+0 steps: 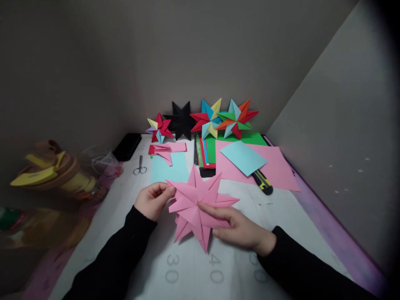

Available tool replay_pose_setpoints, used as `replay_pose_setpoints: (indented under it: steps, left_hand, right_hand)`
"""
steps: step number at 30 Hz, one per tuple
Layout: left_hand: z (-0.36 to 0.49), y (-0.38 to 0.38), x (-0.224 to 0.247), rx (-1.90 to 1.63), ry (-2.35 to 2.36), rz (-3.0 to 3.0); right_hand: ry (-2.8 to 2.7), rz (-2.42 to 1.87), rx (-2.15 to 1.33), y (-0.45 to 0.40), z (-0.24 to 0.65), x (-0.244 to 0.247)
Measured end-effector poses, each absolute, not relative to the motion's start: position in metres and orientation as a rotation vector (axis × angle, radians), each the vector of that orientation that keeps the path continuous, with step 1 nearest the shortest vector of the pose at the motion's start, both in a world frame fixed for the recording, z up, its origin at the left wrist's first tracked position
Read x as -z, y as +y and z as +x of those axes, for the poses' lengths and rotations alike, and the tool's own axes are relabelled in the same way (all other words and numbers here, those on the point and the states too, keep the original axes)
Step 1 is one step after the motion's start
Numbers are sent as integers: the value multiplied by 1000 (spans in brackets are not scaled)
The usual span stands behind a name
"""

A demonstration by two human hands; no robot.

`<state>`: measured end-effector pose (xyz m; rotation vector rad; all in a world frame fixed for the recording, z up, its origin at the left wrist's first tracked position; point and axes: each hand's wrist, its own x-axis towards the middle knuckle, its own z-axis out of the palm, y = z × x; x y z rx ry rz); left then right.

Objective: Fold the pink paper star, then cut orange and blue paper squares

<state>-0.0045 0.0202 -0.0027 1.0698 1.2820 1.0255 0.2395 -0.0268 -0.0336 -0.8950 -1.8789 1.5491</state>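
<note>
A pink folded-paper star (195,193) with several points is held above the white table mat (156,266). My left hand (153,200) pinches the tip of its upper-left point between thumb and fingers. From the right, my right hand (239,228) grips the star's lower-right side, its index finger lying across the front with the fingertip at the centre. The right thumb shows near the lower right points; the other fingers of that hand are partly hidden.
Colourful stars (237,118) and a black star (181,121) lean on the back wall. Before them lie pink paper (281,166), light blue paper (243,157), a yellow-black cutter (264,183), small scissors (140,166) and a black phone (127,146). A plant pot (68,175) stands left.
</note>
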Motion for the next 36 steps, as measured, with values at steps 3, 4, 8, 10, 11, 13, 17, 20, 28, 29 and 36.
replay_pose_setpoints:
  steps: [3, 4, 8, 10, 11, 13, 17, 20, 28, 29, 36]
  left_hand:
    - [-5, 20, 2, -1022, 1287, 1078]
    - [-6, 20, 2, -1022, 1288, 1072]
    - [-7, 21, 2, -1017, 1271, 1069]
    - [-7, 21, 3, -1019, 1270, 1078]
    - [-6, 21, 3, -1025, 1273, 1074]
    - [-5, 20, 3, -1040, 1286, 1048]
    - [0, 19, 1, -1057, 1299, 1030]
    - [2, 17, -2, -1057, 1298, 1061]
    - [3, 17, 1, -1089, 1272, 1075]
    - [2, 17, 2, -1090, 1273, 1080]
    - [1, 20, 14, -1195, 1072, 1129]
  right_hand:
    - [-1867, -857, -1566, -27, 240, 34]
    - [-1866, -842, -1571, -27, 240, 35]
    - [-1843, -806, -1593, -26, 240, 36]
    - [-1825, -796, -1592, -26, 240, 37]
    - [-1819, -792, -1588, -26, 240, 37]
    - [-1810, -787, -1583, -26, 240, 37]
    - [-1798, -801, -1612, -27, 240, 37]
    - [-1798, -834, -1616, -27, 239, 36]
    - [-1784, -895, -1612, -28, 239, 36]
    - [-1781, -907, -1609, -28, 239, 36]
    - [-1751, -923, -1589, -28, 237, 38]
